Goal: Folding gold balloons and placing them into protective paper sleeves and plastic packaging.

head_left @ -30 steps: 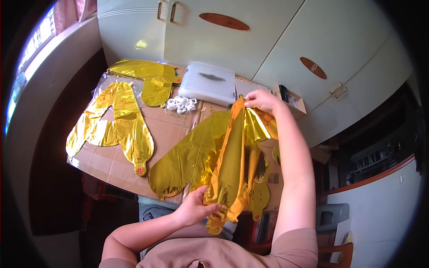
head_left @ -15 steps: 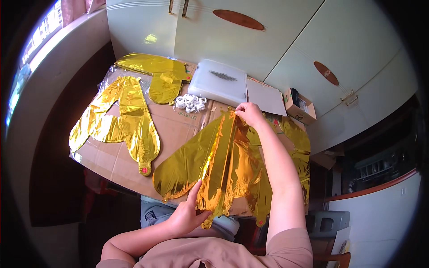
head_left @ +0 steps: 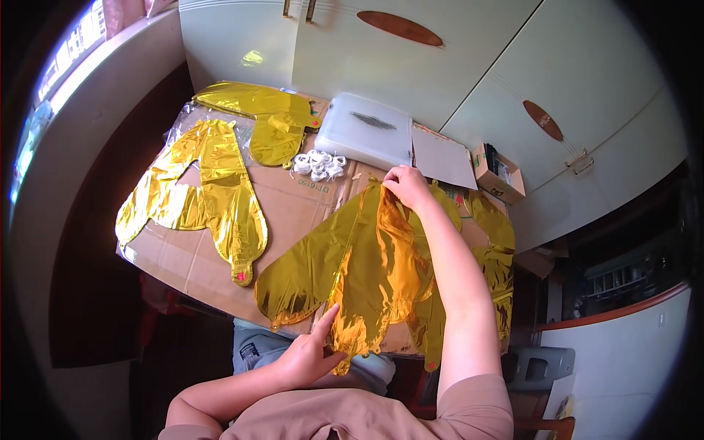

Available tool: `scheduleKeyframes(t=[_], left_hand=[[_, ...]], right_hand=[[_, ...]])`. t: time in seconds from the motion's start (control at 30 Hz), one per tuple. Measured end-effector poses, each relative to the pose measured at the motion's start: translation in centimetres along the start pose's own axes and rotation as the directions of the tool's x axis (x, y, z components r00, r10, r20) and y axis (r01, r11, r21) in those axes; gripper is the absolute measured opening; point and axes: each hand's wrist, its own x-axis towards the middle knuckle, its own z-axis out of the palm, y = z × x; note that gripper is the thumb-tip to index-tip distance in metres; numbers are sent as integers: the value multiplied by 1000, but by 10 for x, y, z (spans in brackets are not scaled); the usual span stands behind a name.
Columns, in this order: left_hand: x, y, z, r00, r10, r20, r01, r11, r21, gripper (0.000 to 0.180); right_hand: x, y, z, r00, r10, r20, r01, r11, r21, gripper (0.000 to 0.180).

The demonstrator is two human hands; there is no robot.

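Observation:
A flat gold foil balloon (head_left: pixel 315 257) lies in front of me, partly folded, with crinkled orange-gold panels in its middle. At its far tip my right hand (head_left: pixel 408 186) pinches the foil between thumb and fingers. My left hand (head_left: pixel 312 356) rests at the near edge. Its index finger is stretched out along the foil and the thumb stands apart; the other fingers are mostly tucked out of sight. To the left lies a flat gold letter-A foil balloon (head_left: pixel 229 198) with a red mark on its tail.
Flattened cardboard (head_left: pixel 198 260) covers the table. Another gold foil balloon (head_left: pixel 275 136), coils of white ribbon (head_left: pixel 320 166), a translucent plastic case (head_left: pixel 363 136), a grey sheet (head_left: pixel 444 158) and a small box (head_left: pixel 500 176) lie toward the cabinets (head_left: pixel 396 66). More gold foil (head_left: pixel 495 253) lies right.
The folded middle of the balloon has spread flatter and its dark central crease has gone. My left index finger stays on the foil and my right hand keeps its pinch. The view has shifted slightly.

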Motion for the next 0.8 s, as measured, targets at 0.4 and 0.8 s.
scheduleKeyframes(t=[0.4,0.8], left_hand=[[-3,-9,5,1000,31,-7,-31,999,-25,100],[-37,-4,-22,999,-41,-4,41,996,83,96]], right_hand=[[4,1,3,998,49,29,-50,998,35,13],[2,3,7,1000,2,-28,-1,1000,27,18]])
